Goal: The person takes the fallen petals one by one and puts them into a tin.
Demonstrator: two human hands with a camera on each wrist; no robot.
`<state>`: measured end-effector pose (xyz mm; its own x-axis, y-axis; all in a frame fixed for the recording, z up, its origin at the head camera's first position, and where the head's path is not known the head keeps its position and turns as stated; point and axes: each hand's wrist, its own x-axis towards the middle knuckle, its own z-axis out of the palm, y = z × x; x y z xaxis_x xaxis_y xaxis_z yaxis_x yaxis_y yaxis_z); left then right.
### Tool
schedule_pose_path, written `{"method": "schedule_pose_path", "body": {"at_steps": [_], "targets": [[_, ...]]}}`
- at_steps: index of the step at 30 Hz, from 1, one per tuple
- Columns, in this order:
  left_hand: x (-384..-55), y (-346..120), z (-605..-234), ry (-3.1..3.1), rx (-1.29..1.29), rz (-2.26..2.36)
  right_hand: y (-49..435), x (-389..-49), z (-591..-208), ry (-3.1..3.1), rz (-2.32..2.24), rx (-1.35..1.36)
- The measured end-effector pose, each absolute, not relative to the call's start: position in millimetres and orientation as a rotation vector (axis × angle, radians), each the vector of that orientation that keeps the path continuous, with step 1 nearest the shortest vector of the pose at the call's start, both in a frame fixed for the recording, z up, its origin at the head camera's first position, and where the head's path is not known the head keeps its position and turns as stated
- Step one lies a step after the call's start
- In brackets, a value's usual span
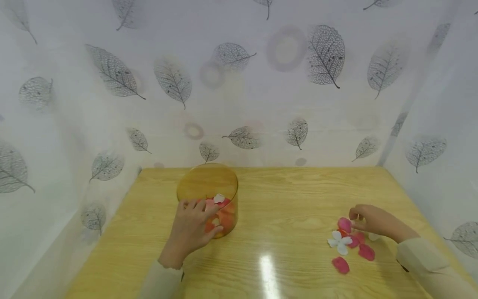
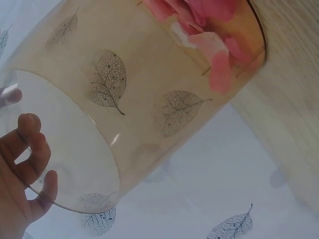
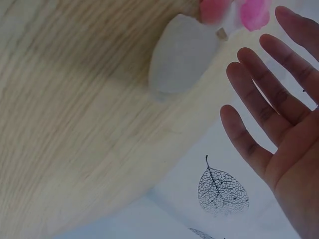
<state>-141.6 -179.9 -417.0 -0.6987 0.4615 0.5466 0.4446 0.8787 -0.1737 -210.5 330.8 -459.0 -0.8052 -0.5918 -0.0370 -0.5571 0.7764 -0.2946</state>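
Note:
A clear amber container (image 1: 207, 178) holds pink petals (image 1: 225, 216) and a white flower (image 1: 219, 198); in the left wrist view the petals (image 2: 219, 55) show through its wall. My left hand (image 1: 192, 226) grips the container's near rim, fingers curled over the edge. At the right, my right hand (image 1: 377, 222) hovers over a small pile of loose petals, its fingertips beside a pink petal (image 1: 344, 224). In the right wrist view the fingers of this hand (image 3: 284, 104) are spread and loosely extended, with nothing visible between them. A white five-petalled flower (image 1: 340, 242) lies in the pile.
Deep pink petals (image 1: 340, 265) lie at the pile's near side. A pale petal (image 3: 182, 57) lies on the wooden tabletop (image 1: 284, 207) near the right hand. White sheets with a leaf print (image 1: 242, 104) enclose the table at the back and sides.

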Motion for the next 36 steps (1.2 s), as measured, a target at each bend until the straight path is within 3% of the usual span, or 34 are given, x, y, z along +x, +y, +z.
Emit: {"method": "schedule_pose_path", "body": {"at_steps": [16,36], "targets": [[-141.3,-178.3,-418.2,-2.464,-0.637,0.007,355.0,-215.1,-469.4,2.839,-0.414,-0.835],[-139.6,-178.9,-418.8,-2.475,-0.627,0.005,316.7,-223.0,-475.2,2.797,-0.393,-0.883]]}}
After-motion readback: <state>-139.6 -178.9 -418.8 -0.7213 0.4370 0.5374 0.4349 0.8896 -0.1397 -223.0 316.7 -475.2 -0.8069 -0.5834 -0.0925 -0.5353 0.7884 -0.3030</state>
